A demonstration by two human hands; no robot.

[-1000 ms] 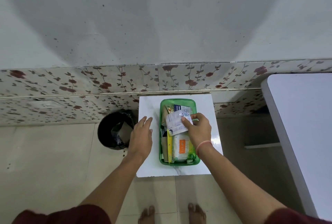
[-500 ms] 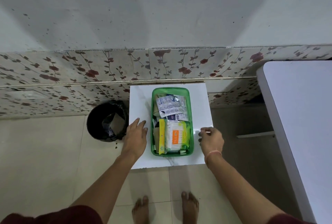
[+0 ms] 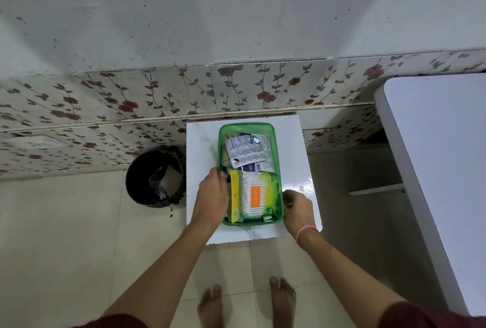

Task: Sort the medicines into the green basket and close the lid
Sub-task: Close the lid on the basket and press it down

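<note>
Standing on the white table [image 3: 200,143], the green basket [image 3: 276,143] was gripped on its left rim by the left hand [image 3: 213,193]; the right hand [image 3: 298,208] was curled just beside its right wall, grip undeterminable.

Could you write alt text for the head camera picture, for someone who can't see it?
Seen from above, a person's left hand and right hand flank an open green basket of medicines on a small white table, beside a black bin.

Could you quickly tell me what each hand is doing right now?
Left hand: fingers curled on the green basket left rim.
Right hand: closed beside the basket's right side; any grip unclear.
</note>
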